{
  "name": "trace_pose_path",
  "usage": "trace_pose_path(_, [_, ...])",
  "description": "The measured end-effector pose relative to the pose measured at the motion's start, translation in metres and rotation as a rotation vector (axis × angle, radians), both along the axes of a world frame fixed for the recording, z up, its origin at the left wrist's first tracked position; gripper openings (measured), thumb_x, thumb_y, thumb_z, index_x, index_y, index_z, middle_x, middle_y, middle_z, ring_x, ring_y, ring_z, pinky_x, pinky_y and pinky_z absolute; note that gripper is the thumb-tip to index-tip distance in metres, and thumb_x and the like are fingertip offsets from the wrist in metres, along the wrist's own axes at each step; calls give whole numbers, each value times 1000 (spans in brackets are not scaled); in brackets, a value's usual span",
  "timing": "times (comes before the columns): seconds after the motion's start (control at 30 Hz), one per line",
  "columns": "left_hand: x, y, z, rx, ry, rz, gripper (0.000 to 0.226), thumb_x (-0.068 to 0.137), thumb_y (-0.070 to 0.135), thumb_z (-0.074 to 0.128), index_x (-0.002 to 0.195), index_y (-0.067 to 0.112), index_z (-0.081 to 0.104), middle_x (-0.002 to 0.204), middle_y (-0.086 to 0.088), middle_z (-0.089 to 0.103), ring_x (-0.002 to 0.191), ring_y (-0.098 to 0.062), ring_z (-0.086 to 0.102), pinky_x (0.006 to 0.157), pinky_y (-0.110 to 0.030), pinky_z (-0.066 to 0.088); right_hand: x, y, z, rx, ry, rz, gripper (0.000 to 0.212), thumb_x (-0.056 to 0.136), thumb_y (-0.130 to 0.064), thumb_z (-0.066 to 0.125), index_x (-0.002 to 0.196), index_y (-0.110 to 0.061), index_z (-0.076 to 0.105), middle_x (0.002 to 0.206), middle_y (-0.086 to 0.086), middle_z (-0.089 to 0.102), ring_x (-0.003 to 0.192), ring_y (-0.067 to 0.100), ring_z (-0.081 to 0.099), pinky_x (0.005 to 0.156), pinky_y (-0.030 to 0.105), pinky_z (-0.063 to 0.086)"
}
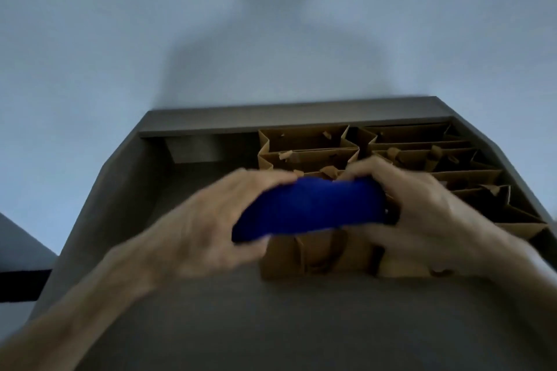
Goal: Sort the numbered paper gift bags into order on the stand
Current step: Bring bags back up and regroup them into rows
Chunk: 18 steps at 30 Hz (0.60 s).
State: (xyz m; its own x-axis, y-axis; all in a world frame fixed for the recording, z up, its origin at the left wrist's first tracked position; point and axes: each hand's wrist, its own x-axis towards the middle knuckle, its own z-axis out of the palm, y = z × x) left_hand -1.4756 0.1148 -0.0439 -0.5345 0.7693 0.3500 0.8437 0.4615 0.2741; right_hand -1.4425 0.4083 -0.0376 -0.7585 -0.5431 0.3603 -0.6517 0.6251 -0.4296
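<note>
Both hands, left hand (211, 220) and right hand (422, 208), grip a blue object (310, 208) above the brown paper bags (310, 144) standing packed on the stand (187, 295). Numbers unreadable; sort progress can't be judged.

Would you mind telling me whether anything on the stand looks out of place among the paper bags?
Yes: a blue object, gripped by the left hand and the right hand above the brown paper bags, matches nothing else on the stand. Motion blur hides what it is.
</note>
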Motion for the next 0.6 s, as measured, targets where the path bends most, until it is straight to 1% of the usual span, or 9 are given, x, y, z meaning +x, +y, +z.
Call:
trace_pose_path(0.03, [-18, 5, 14, 11, 47, 23, 71, 84, 40, 60, 146, 33, 25, 133, 28, 33, 109, 14, 49, 94, 1, 35, -18, 0, 12, 0, 32, -18, 46, 85, -33, 68, 125, -24, 46, 107, -20, 60, 97, -9, 62, 86, 7, 48])
trace_pose_path(0.1, [-57, 13, 32, 17, 70, 78, 70, 84, 34, 63, 145, 27, 30, 131, 20, 38, 107, 18, 47, 92, 3, 34, -59, -1, 29, -6, 68, -61, 45, 85, -28, 71, 123, -22, 47, 98, -23, 57, 91, -10, 62, 80, 5, 47])
trace_pose_path(0.17, [-97, 20, 41, 15, 86, 115, 66, 85, 27, 66, 143, 22, 34, 133, 12, 45, 104, 13, 50, 88, 3, 37, -98, -1, 37, -1, 53, -93, 44, 87, -25, 71, 122, -21, 46, 95, -22, 56, 91, -8, 62, 77, 3, 46])
trace_pose_path(0.27, [-149, 31, 45, 13, 91, 162, 63, 89, 18, 67, 143, 20, 36, 137, -1, 50, 112, 2, 47, 82, -2, 41, -152, 1, 41, 43, 54, -129, 44, 89, -23, 70, 124, -19, 44, 103, -13, 58, 87, -4, 62, 74, 4, 47])
trace_pose_path(0.33, [-179, 38, 43, 10, 81, 178, 60, 90, 14, 65, 142, 18, 37, 136, -4, 51, 114, -5, 50, 84, -6, 41, -184, 3, 39, 56, 52, -148, 44, 90, -21, 69, 125, -18, 43, 110, -7, 59, 88, -1, 60, 75, 10, 46])
trace_pose_path(0.4, [-206, 45, 39, -9, 75, 178, 57, 91, 10, 63, 141, 16, 38, 135, -7, 52, 117, -13, 52, 91, -14, 43, -210, 4, 34, 60, 35, -172, 43, 90, -19, 69, 124, -18, 43, 114, -2, 60, 91, 5, 59, 81, 18, 47])
trace_pose_path(0.47, [-228, 52, 35, -47, 64, 185, 55, 91, 7, 61, 140, 16, 39, 133, -8, 52, 117, -17, 53, 96, -27, 48, -231, 4, 26, 75, 3, -204, 43, 90, -17, 68, 125, -18, 43, 118, 3, 61, 96, 12, 59, 85, 25, 48])
trace_pose_path(0.53, [-247, 57, 28, -75, 60, 201, 54, 90, 5, 61, 139, 17, 39, 132, -10, 52, 117, -19, 53, 99, -37, 49, -247, 3, 18, 72, -34, -240, 44, 91, -14, 67, 127, -17, 41, 123, 6, 60, 100, 14, 57, 88, 28, 47])
trace_pose_path(0.6, [-261, 61, 19, -85, 61, 230, 56, 89, 4, 61, 138, 18, 39, 133, -11, 51, 118, -21, 52, 100, -42, 48, -259, 2, 10, 67, -48, -273, 45, 91, -12, 65, 128, -18, 40, 126, 8, 59, 103, 14, 55, 90, 30, 47])
